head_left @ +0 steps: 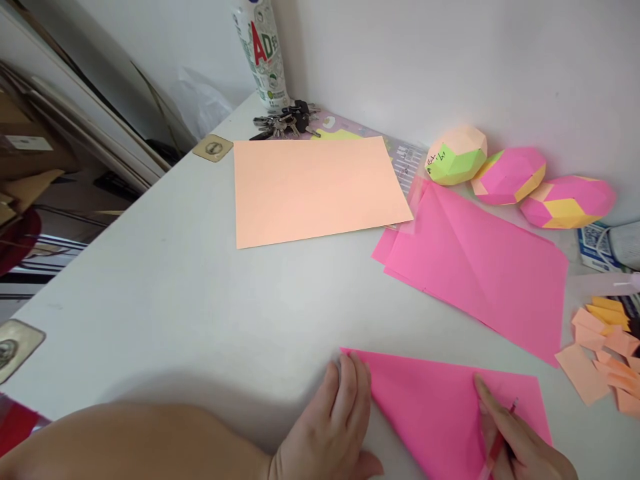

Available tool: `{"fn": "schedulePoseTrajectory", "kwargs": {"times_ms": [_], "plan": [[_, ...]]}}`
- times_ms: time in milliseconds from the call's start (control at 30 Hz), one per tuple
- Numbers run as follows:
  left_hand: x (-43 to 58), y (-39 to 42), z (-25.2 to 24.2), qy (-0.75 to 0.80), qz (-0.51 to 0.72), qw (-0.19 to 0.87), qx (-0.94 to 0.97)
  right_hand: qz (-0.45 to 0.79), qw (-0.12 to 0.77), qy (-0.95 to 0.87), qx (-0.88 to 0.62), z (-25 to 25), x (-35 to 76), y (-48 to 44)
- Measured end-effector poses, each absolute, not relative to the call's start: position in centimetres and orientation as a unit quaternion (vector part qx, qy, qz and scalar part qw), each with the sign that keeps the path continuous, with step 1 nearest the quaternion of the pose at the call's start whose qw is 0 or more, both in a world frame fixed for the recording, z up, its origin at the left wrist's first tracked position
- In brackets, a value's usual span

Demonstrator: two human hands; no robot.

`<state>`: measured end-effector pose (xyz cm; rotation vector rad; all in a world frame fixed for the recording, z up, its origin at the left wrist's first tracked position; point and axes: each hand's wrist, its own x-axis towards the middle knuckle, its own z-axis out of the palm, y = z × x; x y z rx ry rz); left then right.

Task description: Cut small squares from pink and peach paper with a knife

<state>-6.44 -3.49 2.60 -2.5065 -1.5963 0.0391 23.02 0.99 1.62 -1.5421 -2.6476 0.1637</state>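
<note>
A folded pink paper sheet lies on the white table near the front edge. My left hand rests flat on its left corner, fingers stretched out together. My right hand presses on the sheet's right part with the forefinger extended, and the other fingers are closed round a thin red pen.
A peach sheet lies at the table's middle, pink sheets to its right. Three folded paper balls sit against the wall. Keys and a bottle stand behind. Small peach and yellow paper pieces lie at the right.
</note>
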Motion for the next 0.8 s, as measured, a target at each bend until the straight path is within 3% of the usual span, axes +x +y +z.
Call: {"fn": "schedulePoseTrajectory", "kwargs": {"times_ms": [333, 800], "plan": [[-6.3, -3.8, 2.3, -0.551, 0.045, 0.110, -0.826, 0.048, 0.085, -0.865, -0.493, 2.3, 21.2, 1.5], [-7.0, -3.7, 1.7, -0.483, 0.052, 0.132, -0.864, 0.004, 0.065, -0.851, -0.521, 2.5, 19.6, 0.5]]}}
